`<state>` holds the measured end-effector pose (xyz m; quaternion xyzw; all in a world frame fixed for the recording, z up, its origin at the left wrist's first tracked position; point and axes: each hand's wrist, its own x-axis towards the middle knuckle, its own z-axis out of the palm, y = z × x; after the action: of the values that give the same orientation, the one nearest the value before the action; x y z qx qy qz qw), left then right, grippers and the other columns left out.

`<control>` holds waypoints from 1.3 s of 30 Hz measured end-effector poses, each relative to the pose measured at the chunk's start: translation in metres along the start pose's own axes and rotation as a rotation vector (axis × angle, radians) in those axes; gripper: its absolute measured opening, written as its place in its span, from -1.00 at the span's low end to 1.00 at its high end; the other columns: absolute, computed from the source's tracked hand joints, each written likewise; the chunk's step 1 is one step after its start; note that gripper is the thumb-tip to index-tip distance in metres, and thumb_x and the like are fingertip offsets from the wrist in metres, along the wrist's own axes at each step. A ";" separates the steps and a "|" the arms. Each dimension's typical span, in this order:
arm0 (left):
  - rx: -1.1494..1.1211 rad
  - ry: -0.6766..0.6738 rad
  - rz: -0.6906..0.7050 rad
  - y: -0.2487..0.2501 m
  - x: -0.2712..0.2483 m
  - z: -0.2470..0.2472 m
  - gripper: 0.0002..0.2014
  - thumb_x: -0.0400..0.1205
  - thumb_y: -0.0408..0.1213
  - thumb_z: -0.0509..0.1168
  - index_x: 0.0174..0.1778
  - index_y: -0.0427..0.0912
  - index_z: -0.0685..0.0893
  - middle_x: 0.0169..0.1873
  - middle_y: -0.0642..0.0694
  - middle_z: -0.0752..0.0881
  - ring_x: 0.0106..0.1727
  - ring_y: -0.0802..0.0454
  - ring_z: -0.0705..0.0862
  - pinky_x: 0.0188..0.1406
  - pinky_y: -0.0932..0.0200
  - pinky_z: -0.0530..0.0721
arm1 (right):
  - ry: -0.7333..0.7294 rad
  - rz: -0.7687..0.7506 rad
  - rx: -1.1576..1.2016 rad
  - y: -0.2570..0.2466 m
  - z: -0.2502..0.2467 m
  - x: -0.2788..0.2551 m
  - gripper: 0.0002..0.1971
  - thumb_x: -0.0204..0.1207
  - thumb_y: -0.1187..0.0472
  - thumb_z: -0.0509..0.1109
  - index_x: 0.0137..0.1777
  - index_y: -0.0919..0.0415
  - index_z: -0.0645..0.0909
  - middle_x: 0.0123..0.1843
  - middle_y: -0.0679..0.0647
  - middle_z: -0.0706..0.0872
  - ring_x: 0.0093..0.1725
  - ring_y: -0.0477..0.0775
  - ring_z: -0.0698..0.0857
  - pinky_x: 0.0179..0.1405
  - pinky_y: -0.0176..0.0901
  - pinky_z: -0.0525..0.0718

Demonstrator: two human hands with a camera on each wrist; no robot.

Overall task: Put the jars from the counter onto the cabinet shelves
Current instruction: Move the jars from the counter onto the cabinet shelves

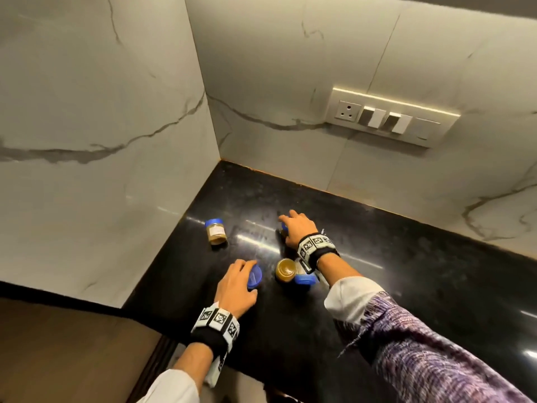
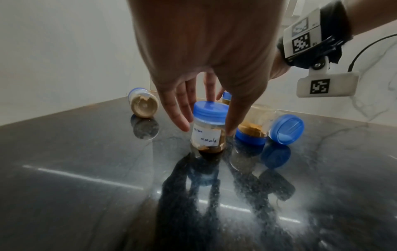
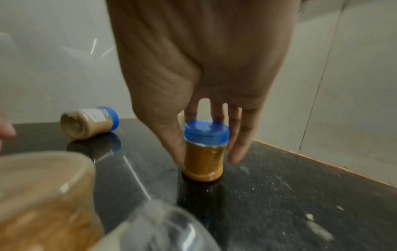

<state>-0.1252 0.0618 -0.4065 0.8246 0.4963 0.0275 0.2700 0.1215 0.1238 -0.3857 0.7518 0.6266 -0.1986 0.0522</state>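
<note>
Two upright blue-lidded jars stand on the black counter (image 1: 377,286). My left hand (image 2: 207,130) reaches down over the jar labelled "masala" (image 2: 209,110), with straight fingers (image 2: 180,115) on its left and the thumb on its right side. In the head view that jar's lid (image 1: 257,274) peeks out beside the hand (image 1: 250,277). Further back, my right hand (image 3: 206,160) straddles a jar of orange powder (image 3: 206,132); the thumb touches its left side and the fingers (image 3: 238,149) hang just clear on the right. No cabinet shelf is in view.
A jar of beige powder (image 1: 215,231) lies on its side near the left wall. Between my hands an upside-down jar (image 1: 286,269) stands beside another one lying down (image 1: 305,279). Marble walls close the corner; a socket panel (image 1: 389,117) sits on the back wall.
</note>
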 end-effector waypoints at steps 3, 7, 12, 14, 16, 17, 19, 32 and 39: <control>-0.006 0.040 -0.013 0.002 0.001 0.002 -0.35 0.50 -0.11 0.49 0.55 -0.05 0.54 0.30 -0.02 0.59 0.32 -0.07 0.64 0.21 0.04 0.70 | 0.065 0.082 0.190 0.011 0.000 -0.008 -0.50 0.54 0.08 0.52 0.50 0.00 0.63 0.37 0.19 0.72 0.35 0.35 0.71 0.29 0.16 0.72; -0.350 0.173 -0.249 0.014 0.000 -0.017 -0.49 0.47 0.00 0.50 0.33 -0.03 0.65 0.16 -0.03 0.67 0.11 -0.07 0.69 0.15 0.02 0.65 | 0.102 0.306 0.969 0.024 -0.021 -0.042 -0.65 0.55 0.12 0.55 0.33 0.10 0.74 0.22 0.26 0.81 0.02 0.26 0.84 0.04 0.14 0.87; -1.107 0.173 -0.343 0.044 -0.010 -0.070 -0.69 0.60 0.04 0.36 -0.06 -0.16 0.77 -0.17 -0.19 0.78 -0.08 -0.17 0.73 -0.08 -0.16 0.74 | 0.017 0.353 1.481 0.023 -0.046 -0.129 -0.59 0.63 -0.11 0.47 0.30 0.18 0.69 -0.22 0.16 0.75 -0.43 0.01 0.70 -0.34 -0.19 0.71; -1.280 0.093 -0.277 0.061 -0.019 -0.093 -0.77 0.70 -0.09 0.32 -0.17 -0.06 0.82 -0.27 -0.12 0.76 -0.17 -0.10 0.70 -0.15 -0.03 0.66 | 0.009 0.333 1.572 0.022 -0.050 -0.152 -0.57 0.59 -0.23 0.46 0.10 0.17 0.66 -0.40 0.09 0.65 -0.50 -0.02 0.51 -0.46 -0.25 0.51; -1.348 -0.024 -0.127 0.084 -0.042 -0.118 -0.77 0.58 0.00 0.35 -0.22 -0.01 0.84 -0.33 -0.07 0.75 -0.27 0.00 0.69 -0.19 0.01 0.62 | 0.100 0.324 1.647 0.014 -0.063 -0.198 -0.56 0.56 -0.27 0.46 -0.10 0.14 0.57 -0.45 0.08 0.50 -0.50 -0.01 0.36 -0.47 -0.22 0.31; -1.365 -0.059 -0.095 0.090 -0.043 -0.124 -0.73 0.49 0.06 0.37 -0.13 -0.04 0.83 -0.30 -0.09 0.76 -0.27 0.01 0.70 -0.21 0.02 0.62 | 0.104 0.329 1.651 0.013 -0.069 -0.207 -0.55 0.55 -0.29 0.46 -0.15 0.12 0.54 -0.45 0.08 0.46 -0.49 -0.01 0.33 -0.46 -0.21 0.26; -1.387 -0.144 0.003 0.104 -0.053 -0.140 -0.47 0.36 0.13 0.41 0.09 -0.17 0.78 -0.17 -0.17 0.78 -0.22 0.00 0.73 -0.25 0.06 0.64 | 0.148 0.325 1.642 0.007 -0.083 -0.236 -0.53 0.53 -0.32 0.46 -0.24 0.07 0.49 -0.46 0.07 0.39 -0.50 0.00 0.28 -0.46 -0.19 0.19; -0.903 -0.185 0.778 0.268 -0.135 -0.274 -0.67 0.59 0.02 0.35 0.21 0.00 0.79 -0.11 -0.11 0.82 -0.26 0.01 0.74 -0.40 0.22 0.69 | 0.673 0.078 1.120 -0.001 -0.257 -0.472 -0.59 0.64 -0.11 0.48 0.24 0.24 0.76 -0.10 0.15 0.72 -0.26 0.04 0.64 -0.39 -0.23 0.56; -0.699 -0.064 1.025 0.359 -0.153 -0.348 -0.60 0.51 -0.20 0.61 0.24 0.18 0.75 0.03 0.02 0.76 -0.25 0.11 0.74 -0.36 0.28 0.66 | 0.915 0.129 0.608 0.007 -0.381 -0.552 -0.74 0.61 0.18 0.56 0.28 0.06 0.77 0.14 0.14 0.85 -0.15 0.04 0.73 -0.38 -0.29 0.66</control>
<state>-0.0231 -0.0501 0.0942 0.8213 -0.0096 0.2898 0.4913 0.1424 -0.2618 0.1628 0.7795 0.4526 -0.0199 -0.4327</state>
